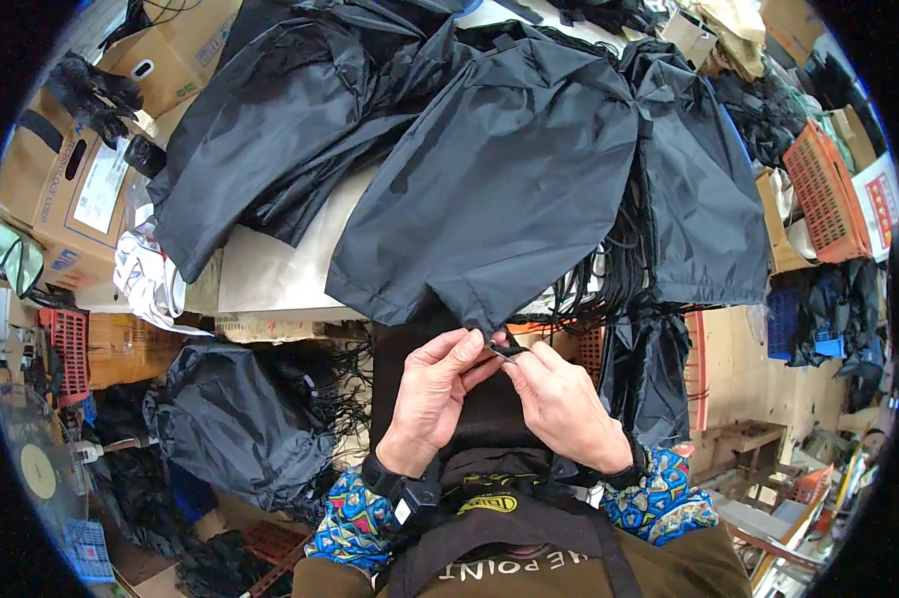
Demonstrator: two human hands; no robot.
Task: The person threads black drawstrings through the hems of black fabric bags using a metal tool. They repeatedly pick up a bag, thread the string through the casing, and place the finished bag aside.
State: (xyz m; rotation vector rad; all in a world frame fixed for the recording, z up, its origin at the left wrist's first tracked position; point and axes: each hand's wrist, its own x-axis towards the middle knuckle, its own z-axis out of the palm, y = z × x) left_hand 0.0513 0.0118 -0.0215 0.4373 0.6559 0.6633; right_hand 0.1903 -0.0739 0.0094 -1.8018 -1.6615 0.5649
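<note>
A large piece of thin, shiny black fabric (499, 179) hangs over the near edge of the table, its lower corner drawn toward me. My left hand (435, 389) is closed, pinching that corner between thumb and fingers. Right beside it, my right hand (569, 399) is closed on a short black cord (509, 350) at the same corner. A thin, light-coloured sliver shows between the fingertips, too small to name. The fingertips of both hands nearly meet. To the right of the fabric, a bundle of black cords (604, 274) dangles over the table edge.
More black fabric pieces (270, 120) lie across the white table (280, 274). Another heap of black fabric (245, 419) sits low at the left, near a fan (39, 468). Cardboard boxes (76, 199) stand at the left; an orange basket (826, 194) is at the right.
</note>
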